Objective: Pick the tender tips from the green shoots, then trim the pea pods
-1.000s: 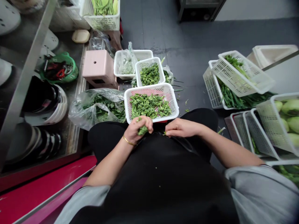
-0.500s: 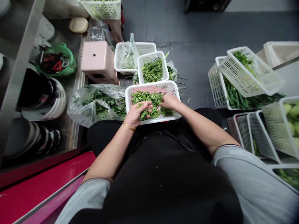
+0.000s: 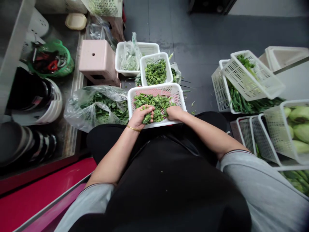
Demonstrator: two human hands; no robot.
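A white perforated basket rests at my lap, with leafy green vegetables spread over its bottom. Over its near left part, my left hand is closed around a bunch of the greens, stems toward the thumb. A yellow bracelet circles that wrist. My right hand is down in the basket's right side, fingers curled against the greens; its fingertips are hidden, so what it grips is unclear. Just beyond stands a smaller white basket holding more cut greens.
To the left lie a plastic bag of leafy greens and a pink stool. A shelf with a green basket and stacked bowls borders that side. White baskets of vegetables stand at the right, some stacked.
My right hand has moved lower and nearer to me in the basket, onto the greens. The fingers of my left hand have closed more around its bunch. The view has shifted slightly.
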